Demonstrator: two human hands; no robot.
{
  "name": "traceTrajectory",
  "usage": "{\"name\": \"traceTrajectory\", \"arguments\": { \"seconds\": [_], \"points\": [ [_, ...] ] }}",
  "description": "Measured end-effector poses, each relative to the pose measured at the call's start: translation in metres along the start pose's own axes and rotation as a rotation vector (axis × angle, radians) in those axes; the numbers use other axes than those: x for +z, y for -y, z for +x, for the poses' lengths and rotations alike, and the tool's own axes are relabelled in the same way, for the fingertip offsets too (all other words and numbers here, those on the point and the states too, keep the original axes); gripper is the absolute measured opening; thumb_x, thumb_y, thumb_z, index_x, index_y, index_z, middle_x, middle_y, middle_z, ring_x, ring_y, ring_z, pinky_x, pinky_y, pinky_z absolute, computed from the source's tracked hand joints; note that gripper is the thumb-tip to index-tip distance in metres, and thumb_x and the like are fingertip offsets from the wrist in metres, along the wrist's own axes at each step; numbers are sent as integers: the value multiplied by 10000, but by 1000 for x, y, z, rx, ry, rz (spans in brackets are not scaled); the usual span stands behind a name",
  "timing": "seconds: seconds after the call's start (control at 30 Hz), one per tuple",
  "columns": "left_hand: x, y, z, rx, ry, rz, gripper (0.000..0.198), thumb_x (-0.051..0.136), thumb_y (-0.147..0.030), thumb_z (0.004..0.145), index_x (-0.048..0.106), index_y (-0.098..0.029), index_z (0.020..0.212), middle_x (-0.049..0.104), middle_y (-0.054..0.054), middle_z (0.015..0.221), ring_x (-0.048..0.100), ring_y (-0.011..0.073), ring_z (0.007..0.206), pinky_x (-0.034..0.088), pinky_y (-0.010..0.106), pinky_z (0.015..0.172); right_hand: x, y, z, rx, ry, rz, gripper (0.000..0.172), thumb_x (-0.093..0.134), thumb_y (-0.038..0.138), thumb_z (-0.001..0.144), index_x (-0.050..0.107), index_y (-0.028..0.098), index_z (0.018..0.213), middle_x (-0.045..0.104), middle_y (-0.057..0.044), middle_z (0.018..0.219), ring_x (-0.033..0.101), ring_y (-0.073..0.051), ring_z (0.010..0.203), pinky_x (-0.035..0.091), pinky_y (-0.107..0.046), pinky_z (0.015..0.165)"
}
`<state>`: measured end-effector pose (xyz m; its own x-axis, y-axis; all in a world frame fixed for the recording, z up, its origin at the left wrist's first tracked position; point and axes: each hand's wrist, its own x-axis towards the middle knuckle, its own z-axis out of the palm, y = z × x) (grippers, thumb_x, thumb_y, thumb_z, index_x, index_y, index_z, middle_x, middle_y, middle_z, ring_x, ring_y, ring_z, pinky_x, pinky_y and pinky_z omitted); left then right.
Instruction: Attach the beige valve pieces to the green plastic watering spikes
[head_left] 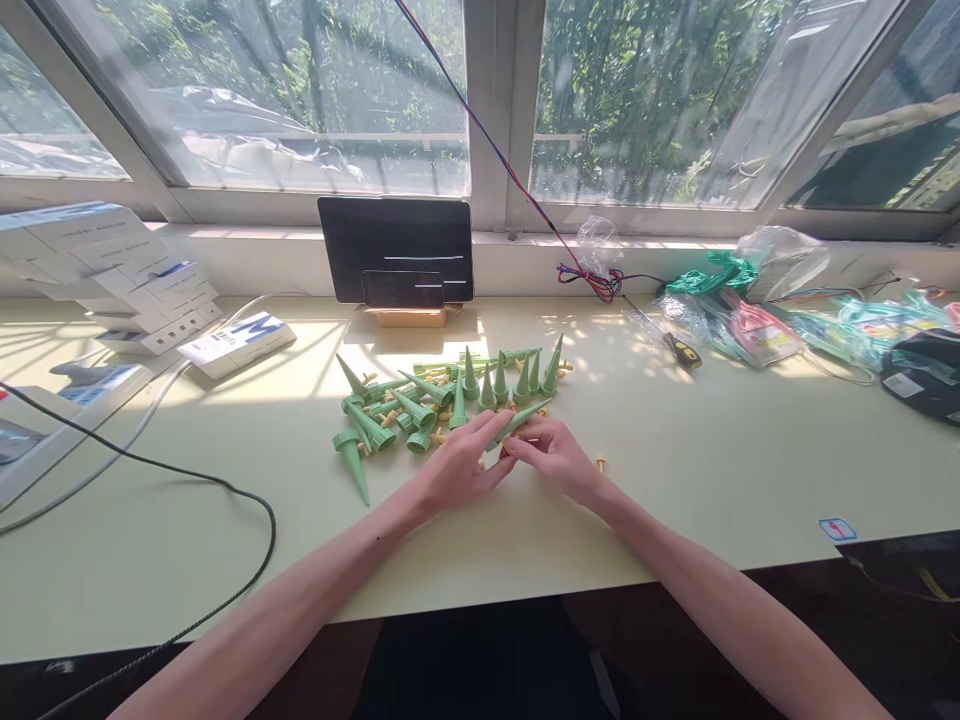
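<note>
A heap of several green plastic cone spikes lies on the pale table, some standing upright in a row, others on their sides. Small tan plastic pieces are scattered among them. My left hand and my right hand meet just in front of the heap. Both have fingers closed on one green cone spike that lies slanted between them, tip pointing up and right. A tan piece seems to sit at its lower end between my fingertips.
A dark tablet and a phone lean on a wooden stand at the window sill. White boxes are stacked at the left, a black cable crosses the table's left. Plastic bags, a screwdriver and red-blue wires lie right.
</note>
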<state>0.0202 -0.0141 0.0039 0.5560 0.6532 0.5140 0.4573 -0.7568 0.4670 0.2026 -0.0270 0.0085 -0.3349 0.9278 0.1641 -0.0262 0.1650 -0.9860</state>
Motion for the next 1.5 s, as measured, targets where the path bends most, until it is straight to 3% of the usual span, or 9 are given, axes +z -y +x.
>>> {"name": "traceTrajectory", "arguments": {
  "seconds": [0.1,0.27,0.53,0.83,1.1,1.3,1.5],
  "points": [
    [0,0,0,-9,4,-5,391,564,-257,911,497,-207,1293,614,53,944,590,137,717,497,221,535,0,0,0,9,3,13,324,690,463,829,721,184,667,580,-55,897,552,-167,783,463,-306,698],
    [2,0,-1,-5,-18,6,386,575,-235,901,509,-199,1280,606,40,895,548,121,664,468,217,519,-2,-1,1,116,50,88,356,698,467,823,710,166,633,550,-38,840,422,-99,625,369,-254,538],
    [0,0,0,-14,16,-11,393,563,-255,919,496,-194,1301,610,57,945,572,132,708,490,227,549,0,-1,1,13,12,29,294,684,426,844,744,182,692,604,-59,909,582,-179,828,480,-314,750],
    [2,0,0,-17,-3,-22,385,566,-244,907,511,-196,1285,596,37,891,556,120,692,473,189,489,-1,-2,0,127,40,123,326,686,402,840,707,161,622,533,-32,841,404,-93,623,359,-256,546],
    [1,2,0,-3,15,-24,399,570,-264,919,499,-200,1307,616,61,966,595,139,752,497,210,539,2,0,0,0,-19,10,285,674,400,847,726,169,688,576,-57,901,556,-170,800,456,-303,709],
    [1,1,-1,-30,9,-29,397,573,-247,909,515,-196,1298,606,42,908,561,119,703,480,190,512,0,-2,1,96,18,105,296,688,385,835,715,165,638,523,-26,847,434,-96,638,354,-260,561],
    [0,0,0,-40,8,-22,397,583,-231,893,528,-192,1285,609,36,902,543,112,683,470,197,522,1,-1,0,68,-2,60,283,682,370,841,730,167,650,546,-35,835,433,-102,641,334,-262,555]
  ]
}}
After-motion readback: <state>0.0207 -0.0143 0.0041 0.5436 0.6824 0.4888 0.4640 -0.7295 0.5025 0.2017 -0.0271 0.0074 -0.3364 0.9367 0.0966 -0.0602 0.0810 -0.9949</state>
